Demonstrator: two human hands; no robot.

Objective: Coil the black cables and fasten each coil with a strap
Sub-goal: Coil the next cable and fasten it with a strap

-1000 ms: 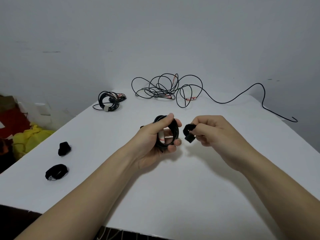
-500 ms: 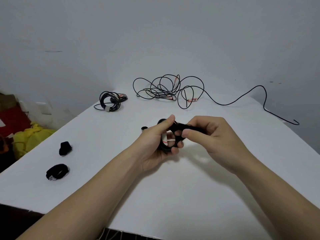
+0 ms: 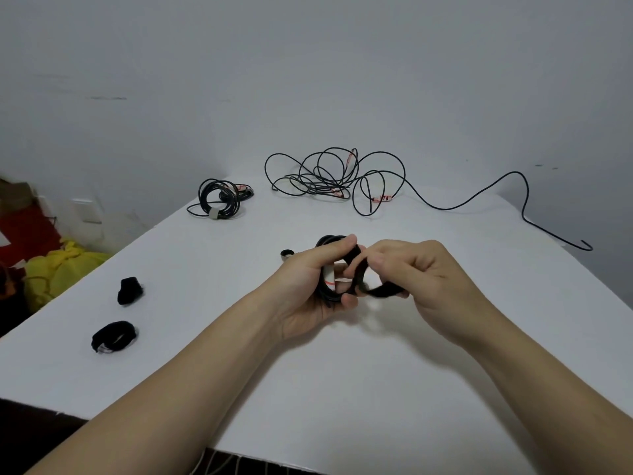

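Above the white bench (image 3: 376,389), the left hand (image 3: 308,286) grips a cable coil (image 3: 325,293) while the right hand (image 3: 418,279) pinches a black strap (image 3: 380,292).

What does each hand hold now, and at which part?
The left hand grips the coiled black cable round its left side. The right hand pinches the black strap near its free end.

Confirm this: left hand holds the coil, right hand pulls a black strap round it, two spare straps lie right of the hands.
Wrong side. The head view shows the two spare straps lying left of the hands on the table. The left hand does hold the coil and the right hand pulls the strap round it.
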